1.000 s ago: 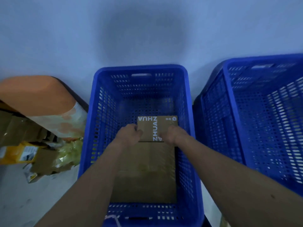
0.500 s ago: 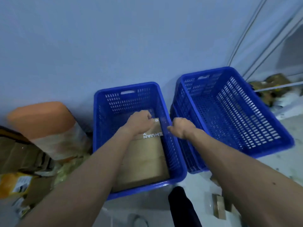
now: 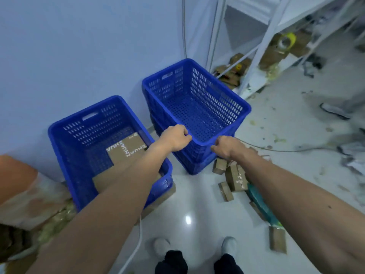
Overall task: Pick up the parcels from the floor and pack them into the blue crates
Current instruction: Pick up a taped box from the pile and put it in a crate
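Both hands have left the printed brown cardboard box, which now lies inside the left blue perforated plastic crate on top of other flat cardboard parcels, and have shifted across to the empty blue perforated plastic crate on the right. The left hand has its fingers curled over that crate's near corner rim, apparently gripping it. The right hand is curled just beside the rim; I cannot tell whether it holds it. My guess is that the crate is being pulled closer or squared up, since the remaining small brown cardboard parcels lie scattered on the glossy white floor just beside its near corner.
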{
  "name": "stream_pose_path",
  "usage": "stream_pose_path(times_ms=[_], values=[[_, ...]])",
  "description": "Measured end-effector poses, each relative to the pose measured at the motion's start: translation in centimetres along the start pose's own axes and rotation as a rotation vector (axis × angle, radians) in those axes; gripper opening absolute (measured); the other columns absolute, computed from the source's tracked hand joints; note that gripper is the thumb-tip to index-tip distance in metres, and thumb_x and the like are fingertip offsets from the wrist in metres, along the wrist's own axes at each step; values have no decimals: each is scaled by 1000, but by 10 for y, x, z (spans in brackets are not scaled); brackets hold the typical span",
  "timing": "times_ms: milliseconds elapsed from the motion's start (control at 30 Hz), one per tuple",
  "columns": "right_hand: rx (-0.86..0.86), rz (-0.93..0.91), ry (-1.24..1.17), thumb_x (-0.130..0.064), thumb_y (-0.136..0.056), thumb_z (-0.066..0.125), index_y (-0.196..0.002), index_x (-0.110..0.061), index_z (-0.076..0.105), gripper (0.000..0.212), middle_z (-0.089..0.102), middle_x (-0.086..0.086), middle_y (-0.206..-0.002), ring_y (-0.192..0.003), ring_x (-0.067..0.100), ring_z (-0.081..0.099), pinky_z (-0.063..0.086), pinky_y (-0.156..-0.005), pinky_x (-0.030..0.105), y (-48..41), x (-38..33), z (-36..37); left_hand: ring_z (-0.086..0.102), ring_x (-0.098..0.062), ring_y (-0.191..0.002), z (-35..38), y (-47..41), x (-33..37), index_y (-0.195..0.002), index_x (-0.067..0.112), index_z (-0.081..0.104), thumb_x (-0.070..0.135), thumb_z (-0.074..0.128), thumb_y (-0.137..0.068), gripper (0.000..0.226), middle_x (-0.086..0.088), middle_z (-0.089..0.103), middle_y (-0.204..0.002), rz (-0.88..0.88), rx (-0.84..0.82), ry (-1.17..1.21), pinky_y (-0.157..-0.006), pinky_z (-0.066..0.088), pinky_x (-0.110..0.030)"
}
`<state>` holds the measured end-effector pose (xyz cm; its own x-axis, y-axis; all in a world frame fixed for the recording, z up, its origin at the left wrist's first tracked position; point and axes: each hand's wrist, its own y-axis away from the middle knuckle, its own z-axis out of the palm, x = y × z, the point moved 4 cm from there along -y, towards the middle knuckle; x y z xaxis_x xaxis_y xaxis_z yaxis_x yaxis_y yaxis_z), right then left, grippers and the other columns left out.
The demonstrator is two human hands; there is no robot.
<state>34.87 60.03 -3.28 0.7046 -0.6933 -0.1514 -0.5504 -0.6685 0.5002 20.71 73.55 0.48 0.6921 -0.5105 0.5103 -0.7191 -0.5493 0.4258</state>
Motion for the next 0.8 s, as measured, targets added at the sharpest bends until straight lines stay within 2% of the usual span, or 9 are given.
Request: stream_pose_path(times_ms=[67,133,267,333,433,533,667,800], values=[[-2,37,-29,-42,-91,49,-95,-10,64,36,67,13,-106,-92,30,61,48,-75,32,16,49,10,56,-25,-86,30,-3,30,-97,19,59,36,53,-95,18,-2,60,-96,27,-30,-11,-83,51,-37],[-18,85,-57,-46,-94,48,-93,-12,62,36,65,12,-101,-89,29,60,42,-71,30,35,98,21,55,-27,-78,63,-4,60,-89,16,58,32,54,-93,17,-6,60,-86,42,-60,-28,-74,48,-37],[-55,201,-140,-44,-94,46,-95,-12,63,36,67,15,-113,-99,31,62,49,-81,33,67,196,48,59,-26,-77,131,1,124,-86,15,60,29,54,-93,17,-8,62,-78,50,-140,-65,-79,52,-43],[-55,239,-162,-45,-93,46,-101,-10,63,40,63,19,-121,-106,33,60,49,-89,38,84,238,57,63,-28,-82,163,3,154,-85,18,58,31,53,-95,18,-8,62,-80,58,-182,-74,-80,52,-43],[-62,287,-209,-41,-94,47,-117,-3,60,47,58,21,-128,-111,34,58,46,-92,38,106,291,69,64,-29,-91,208,8,188,-86,12,64,30,51,-97,25,-9,69,-92,43,-245,-90,-78,50,-39],[-39,277,-283,-33,-93,49,-119,-3,57,40,60,19,-121,-106,33,59,46,-83,35,117,331,80,61,-31,-99,243,7,209,-101,9,67,31,50,-97,28,-12,68,-104,28,-281,-131,-85,50,-39],[-37,275,-329,-34,-94,48,-113,-4,62,38,63,17,-116,-102,31,60,41,-75,31,118,370,98,60,-29,-107,276,-7,225,-118,9,65,32,54,-98,33,-11,65,-118,-6,-301,-197,-92,50,-38],[-85,289,-347,-35,-97,48,-116,-4,60,38,62,15,-118,-106,30,60,42,-79,32,115,393,120,56,-28,-117,303,-25,234,-134,13,56,37,56,-97,44,-10,59,-131,-24,-360,-222,-98,47,-39]])
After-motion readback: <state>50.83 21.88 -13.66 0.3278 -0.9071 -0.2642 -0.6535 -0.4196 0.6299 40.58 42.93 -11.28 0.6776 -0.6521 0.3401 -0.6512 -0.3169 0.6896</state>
